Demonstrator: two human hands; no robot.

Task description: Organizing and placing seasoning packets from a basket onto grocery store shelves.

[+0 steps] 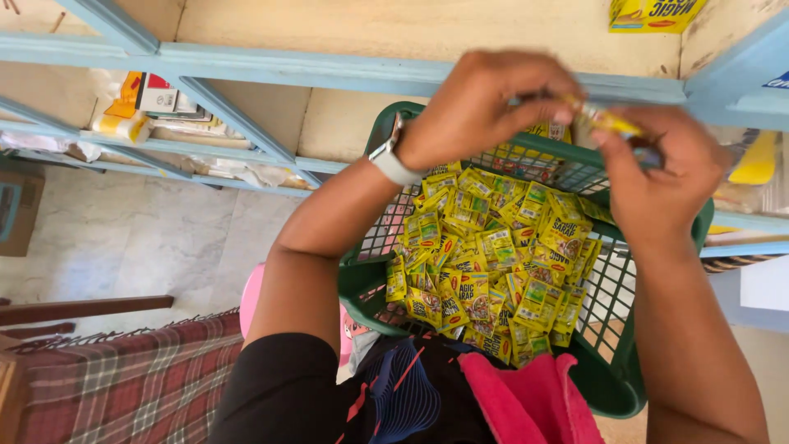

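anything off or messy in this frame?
Nothing damaged or spilled. The yellow sachets lie in a loose jumble but all inside the green basket. The left hand and right hand pinch one sachet strip above it, blurred.

yellow sachets (485,263) with red and green print in a dark green basket (612,362) — pale blue shelf frame (329,70), red-plaid cloth (123,378).

Blue shelf frame (345,72), plaid cloth (123,378)

Green mesh basket (612,362), heaped yellow sachets (485,271)
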